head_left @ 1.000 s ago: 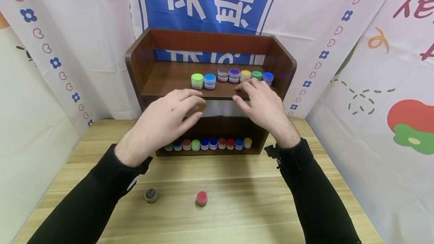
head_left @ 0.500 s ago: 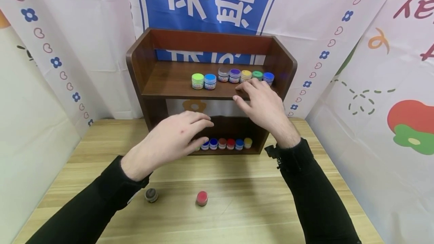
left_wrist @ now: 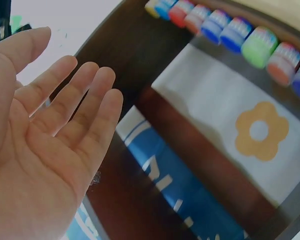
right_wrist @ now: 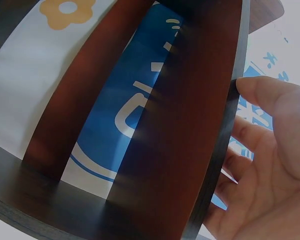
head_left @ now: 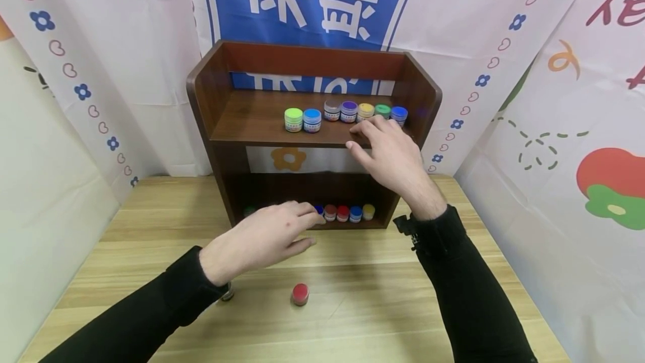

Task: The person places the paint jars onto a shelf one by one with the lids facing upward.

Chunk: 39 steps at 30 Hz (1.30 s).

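My left hand (head_left: 267, 237) hangs in front of the lower shelf, palm down with relaxed fingers and nothing in them. In the left wrist view its palm and fingers (left_wrist: 102, 105) show bare. My right hand (head_left: 390, 156) rests at the front edge of the upper shelf (head_left: 262, 140), near the small paint jars there. In the right wrist view its thumb touches that edge, with the loosely bent fingers beyond the board. On the upper shelf stand a lime jar (head_left: 294, 120), a light blue jar (head_left: 312, 121) and several others. The right hand partly covers the rightmost ones.
On the lower shelf a row of jars, including a red jar (head_left: 342, 213), is partly hidden by my left hand. A pink-red jar (head_left: 300, 294) stands on the wooden table (head_left: 383, 307). A dark jar (head_left: 228, 292) is half hidden by my left sleeve.
My left hand has come down from the upper shelf's edge to in front of the lower shelf, a little to the right. The right hand and the jars have stayed put.
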Tool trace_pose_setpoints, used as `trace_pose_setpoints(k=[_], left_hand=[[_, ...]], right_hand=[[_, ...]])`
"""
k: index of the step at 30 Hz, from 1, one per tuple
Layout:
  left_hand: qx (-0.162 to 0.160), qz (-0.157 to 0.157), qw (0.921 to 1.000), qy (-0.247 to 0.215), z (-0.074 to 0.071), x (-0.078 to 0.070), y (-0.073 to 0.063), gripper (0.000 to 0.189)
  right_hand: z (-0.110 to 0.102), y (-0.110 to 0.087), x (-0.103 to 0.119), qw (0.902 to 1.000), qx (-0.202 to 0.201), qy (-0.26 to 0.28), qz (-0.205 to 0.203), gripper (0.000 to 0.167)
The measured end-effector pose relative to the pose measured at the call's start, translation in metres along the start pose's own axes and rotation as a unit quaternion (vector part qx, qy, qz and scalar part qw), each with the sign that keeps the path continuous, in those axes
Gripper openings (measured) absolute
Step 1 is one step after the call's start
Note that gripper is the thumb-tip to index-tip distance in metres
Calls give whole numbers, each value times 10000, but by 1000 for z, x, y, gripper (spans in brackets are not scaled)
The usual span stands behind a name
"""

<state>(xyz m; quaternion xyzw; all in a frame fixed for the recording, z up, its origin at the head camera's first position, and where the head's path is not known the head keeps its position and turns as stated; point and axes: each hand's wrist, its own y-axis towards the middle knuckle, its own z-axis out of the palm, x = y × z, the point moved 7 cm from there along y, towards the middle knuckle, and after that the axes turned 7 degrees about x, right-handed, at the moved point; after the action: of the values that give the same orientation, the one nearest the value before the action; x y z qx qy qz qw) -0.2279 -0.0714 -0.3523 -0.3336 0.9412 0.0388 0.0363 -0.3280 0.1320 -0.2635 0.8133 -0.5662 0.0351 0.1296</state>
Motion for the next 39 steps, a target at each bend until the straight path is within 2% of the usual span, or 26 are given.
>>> trace_pose_setpoints(k=[7,16,22,28,32,39], left_hand=[[510,155,9980,-326,31,-5,1,38],[1130,-67,9885,-1004,61,-12,-2,34],[1489,-376,9811,-1174,78,-15,-5,28],[1747,-463,9752,-1280,94,-18,-9,22],[1852,-453,9742,-1204,101,-20,-11,14],[1877,-443,9726,-1296,106,-22,-11,24]], right_hand=[[0,0,0,10000,-8,6,-14,51],[0,0,0,10000,33,7,18,51],[0,0,0,10000,22,10,26,51],[0,0,0,10000,29,-3,27,51],[0,0,0,10000,38,-2,30,51],[0,0,1,10000,33,-6,23,51]])
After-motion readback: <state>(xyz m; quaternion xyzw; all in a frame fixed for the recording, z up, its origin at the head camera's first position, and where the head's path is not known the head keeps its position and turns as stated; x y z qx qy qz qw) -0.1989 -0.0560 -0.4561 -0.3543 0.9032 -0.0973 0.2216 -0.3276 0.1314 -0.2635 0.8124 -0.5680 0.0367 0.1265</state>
